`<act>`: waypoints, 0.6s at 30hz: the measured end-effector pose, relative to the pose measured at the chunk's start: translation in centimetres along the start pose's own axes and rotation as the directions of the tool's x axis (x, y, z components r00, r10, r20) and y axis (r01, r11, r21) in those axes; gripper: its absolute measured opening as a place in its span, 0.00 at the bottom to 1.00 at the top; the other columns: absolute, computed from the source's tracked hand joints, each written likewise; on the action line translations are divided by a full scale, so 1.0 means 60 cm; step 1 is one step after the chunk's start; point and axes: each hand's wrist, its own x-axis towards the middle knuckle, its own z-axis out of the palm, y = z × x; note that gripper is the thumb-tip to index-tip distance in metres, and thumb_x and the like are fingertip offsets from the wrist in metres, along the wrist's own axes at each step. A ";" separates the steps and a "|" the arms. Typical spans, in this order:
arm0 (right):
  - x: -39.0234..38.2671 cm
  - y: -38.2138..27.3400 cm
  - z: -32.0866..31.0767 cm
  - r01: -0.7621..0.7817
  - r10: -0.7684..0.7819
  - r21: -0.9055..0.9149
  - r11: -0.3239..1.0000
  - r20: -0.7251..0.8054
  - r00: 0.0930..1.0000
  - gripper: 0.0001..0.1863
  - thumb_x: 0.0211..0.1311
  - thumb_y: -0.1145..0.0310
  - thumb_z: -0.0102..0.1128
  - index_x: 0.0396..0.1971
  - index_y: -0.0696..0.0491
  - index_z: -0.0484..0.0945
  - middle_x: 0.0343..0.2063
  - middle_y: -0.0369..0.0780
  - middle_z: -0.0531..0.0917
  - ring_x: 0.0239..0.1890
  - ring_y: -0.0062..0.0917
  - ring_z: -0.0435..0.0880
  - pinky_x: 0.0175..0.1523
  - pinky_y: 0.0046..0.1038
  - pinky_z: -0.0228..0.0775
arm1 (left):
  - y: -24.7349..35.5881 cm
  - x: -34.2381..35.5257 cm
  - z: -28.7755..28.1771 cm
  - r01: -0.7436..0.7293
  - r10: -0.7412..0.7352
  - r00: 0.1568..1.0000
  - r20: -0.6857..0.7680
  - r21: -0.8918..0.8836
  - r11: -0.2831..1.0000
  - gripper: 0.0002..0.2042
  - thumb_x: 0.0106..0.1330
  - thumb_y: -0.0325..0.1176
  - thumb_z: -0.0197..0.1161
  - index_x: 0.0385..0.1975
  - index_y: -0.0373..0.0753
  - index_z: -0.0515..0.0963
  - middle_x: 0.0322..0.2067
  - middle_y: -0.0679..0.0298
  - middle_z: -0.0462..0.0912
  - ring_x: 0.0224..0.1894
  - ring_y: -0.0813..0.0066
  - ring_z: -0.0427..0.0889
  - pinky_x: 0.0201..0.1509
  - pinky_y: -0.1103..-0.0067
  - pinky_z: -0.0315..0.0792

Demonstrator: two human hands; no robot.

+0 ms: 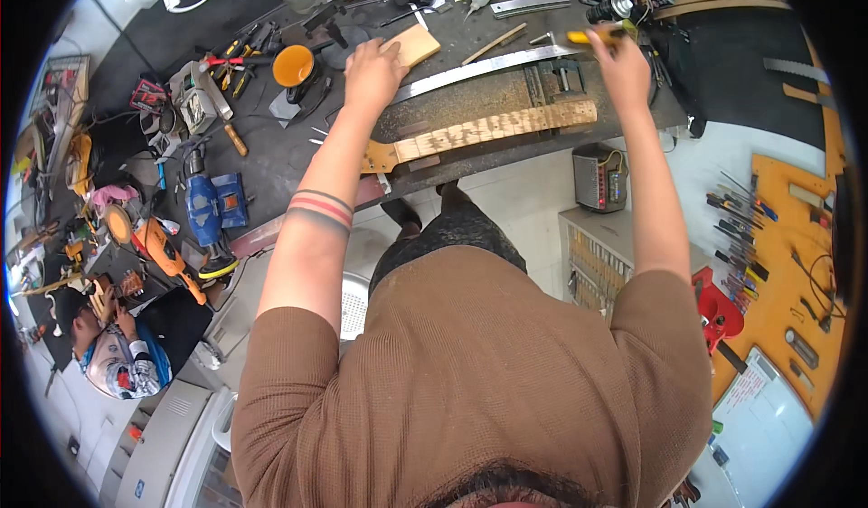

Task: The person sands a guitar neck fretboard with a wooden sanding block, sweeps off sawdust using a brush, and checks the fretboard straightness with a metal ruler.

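Pale wood, the long fretted guitar neck lies across the dark table, frets seated already. Left hand grips a tan wooden block; right hand holds a yellow-handled tool; levelling looks unfinished.

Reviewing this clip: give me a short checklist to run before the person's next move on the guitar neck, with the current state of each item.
1. Guitar neck lying flat along the bench edge: ok.
2. Left hand has a grip on the wooden block: ok, fingers rest on its near end.
3. Right hand holds the yellow-handled tool: ok, though its working tip is too blurred to identify.
4. Long metal straightedge lies apart from the neck, behind it: ok.
5. Neck clamped or fixed down: cannot tell, no clamp is clearly visible on it.
6. Space around the hands free of loose tools: not ok, the orange cup and pliers sit close to the left hand.
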 end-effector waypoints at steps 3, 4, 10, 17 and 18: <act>-0.117 0.081 0.007 -0.331 0.312 -0.233 0.914 -0.115 0.943 0.29 0.76 0.36 0.68 0.54 0.48 0.89 0.39 0.49 0.94 0.43 0.50 0.94 0.47 0.51 0.83 | 0.028 -0.036 -0.017 -0.059 0.049 0.990 -0.133 -0.073 0.996 0.25 0.70 0.39 0.77 0.66 0.44 0.88 0.68 0.51 0.82 0.73 0.49 0.78 0.76 0.56 0.72; -0.160 0.097 0.027 -0.414 0.384 -0.282 0.866 -0.157 0.910 0.28 0.77 0.37 0.68 0.54 0.48 0.89 0.38 0.49 0.94 0.42 0.51 0.94 0.46 0.52 0.83 | 0.035 -0.065 -0.030 -0.082 0.057 0.992 -0.115 -0.226 0.971 0.24 0.71 0.38 0.76 0.66 0.43 0.88 0.67 0.51 0.83 0.73 0.49 0.78 0.76 0.57 0.73; -0.342 -0.247 0.104 -0.002 -0.003 0.202 0.979 0.025 1.000 0.13 0.79 0.54 0.70 0.49 0.46 0.85 0.37 0.41 0.89 0.37 0.43 0.91 0.42 0.43 0.83 | 0.002 -0.352 -0.113 0.098 -0.132 0.991 -0.033 -0.501 0.860 0.16 0.74 0.31 0.71 0.58 0.37 0.90 0.59 0.52 0.85 0.64 0.50 0.82 0.72 0.63 0.75; -0.365 -0.527 0.136 0.158 -0.391 0.620 0.768 0.259 0.883 0.15 0.73 0.54 0.74 0.45 0.49 0.87 0.29 0.45 0.90 0.35 0.47 0.92 0.41 0.48 0.83 | -0.025 -0.547 -0.180 0.326 -0.440 0.892 -0.101 -0.531 0.782 0.12 0.80 0.26 0.66 0.58 0.34 0.90 0.55 0.58 0.85 0.55 0.67 0.86 0.58 0.74 0.80; -0.354 -0.532 0.144 0.284 -0.459 0.704 0.651 0.067 0.886 0.16 0.76 0.52 0.70 0.45 0.49 0.87 0.30 0.45 0.90 0.34 0.48 0.92 0.40 0.49 0.82 | -0.026 -0.557 -0.184 0.381 -0.500 0.859 -0.113 -0.512 0.770 0.12 0.80 0.26 0.66 0.57 0.34 0.90 0.53 0.59 0.85 0.52 0.68 0.86 0.57 0.75 0.80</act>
